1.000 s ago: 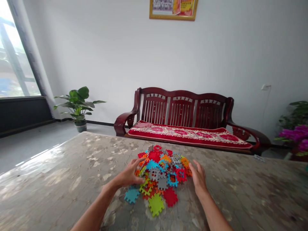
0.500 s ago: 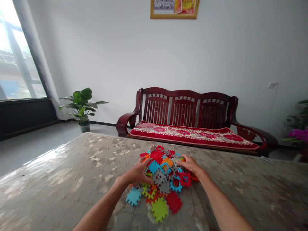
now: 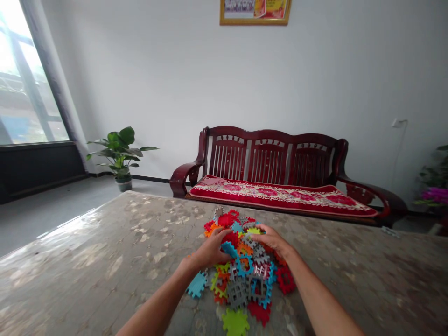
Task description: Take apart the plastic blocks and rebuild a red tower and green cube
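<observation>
So the puzzle pieces (image 3: 238, 291) are just a loose heap at lower centre on the table (image 3: 105, 252), no joins I can make out. Left hand (image 3: 212, 249) curls round a blue piece (image 3: 229, 249), can't tell if it's pinched; right hand (image 3: 275, 240) has a fairly wide grip beside a lime piece (image 3: 253, 230).

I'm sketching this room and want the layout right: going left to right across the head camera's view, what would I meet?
Window → potted plant → left hand → right hand → wall socket → purple flowers. The bench, picture frame and puzzle pieces overlap others, so I leave them out.
</observation>
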Demonstrator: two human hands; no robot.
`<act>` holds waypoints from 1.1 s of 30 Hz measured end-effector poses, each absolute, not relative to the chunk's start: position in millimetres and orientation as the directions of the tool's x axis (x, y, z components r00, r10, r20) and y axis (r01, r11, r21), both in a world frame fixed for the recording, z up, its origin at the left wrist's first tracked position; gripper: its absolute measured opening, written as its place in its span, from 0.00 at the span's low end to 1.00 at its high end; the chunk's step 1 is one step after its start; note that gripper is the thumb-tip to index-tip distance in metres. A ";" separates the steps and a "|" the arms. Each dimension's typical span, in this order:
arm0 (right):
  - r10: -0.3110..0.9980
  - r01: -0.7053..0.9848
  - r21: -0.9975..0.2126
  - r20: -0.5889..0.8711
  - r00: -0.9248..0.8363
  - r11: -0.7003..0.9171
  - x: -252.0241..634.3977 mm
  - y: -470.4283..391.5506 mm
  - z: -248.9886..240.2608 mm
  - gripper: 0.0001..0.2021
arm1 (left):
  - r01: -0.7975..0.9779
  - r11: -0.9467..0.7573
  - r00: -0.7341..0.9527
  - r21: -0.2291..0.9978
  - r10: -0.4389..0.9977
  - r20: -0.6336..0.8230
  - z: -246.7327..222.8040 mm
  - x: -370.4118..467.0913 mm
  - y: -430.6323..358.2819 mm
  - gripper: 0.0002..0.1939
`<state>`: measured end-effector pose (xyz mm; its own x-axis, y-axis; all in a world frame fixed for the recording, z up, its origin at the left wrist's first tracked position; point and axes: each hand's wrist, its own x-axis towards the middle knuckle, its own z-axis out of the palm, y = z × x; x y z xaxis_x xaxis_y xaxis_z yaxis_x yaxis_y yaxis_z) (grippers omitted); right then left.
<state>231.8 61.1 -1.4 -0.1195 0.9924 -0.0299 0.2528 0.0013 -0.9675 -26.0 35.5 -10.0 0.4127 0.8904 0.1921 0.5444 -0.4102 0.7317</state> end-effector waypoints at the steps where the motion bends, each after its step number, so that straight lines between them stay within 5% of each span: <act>1: 0.991 0.242 -0.970 -0.032 -0.130 0.000 230.0 61.1 -2.1 0.20 | 0.545 -0.423 0.416 0.724 0.886 0.204 -9.5 -23.9 35.6 0.42; 14: 0.997 0.119 -0.993 0.013 -0.071 0.022 206.0 51.6 9.9 0.13 | 0.543 -0.339 0.223 0.768 0.940 0.258 -1.0 0.5 38.2 0.15; 19: 0.997 0.021 -0.998 0.066 -0.037 0.067 193.7 47.4 29.3 0.15 | 0.533 -0.305 0.102 0.790 0.949 0.298 10.4 18.2 41.4 0.14; 23: 0.993 -0.048 -0.992 0.121 -0.017 0.120 194.1 43.3 45.6 0.18 | 0.427 -0.410 0.100 0.806 0.907 0.409 29.8 21.5 46.7 0.16; 28: 0.990 -0.054 -0.990 0.134 -0.046 0.131 206.8 36.7 51.5 0.22 | 0.409 -0.506 0.330 0.760 0.858 0.394 36.3 1.8 35.4 0.26; 33: 0.988 0.040 -0.991 0.128 0.087 0.125 239.8 33.8 25.8 0.22 | 0.587 -0.588 0.530 0.557 0.799 0.286 18.2 -29.6 -10.3 0.49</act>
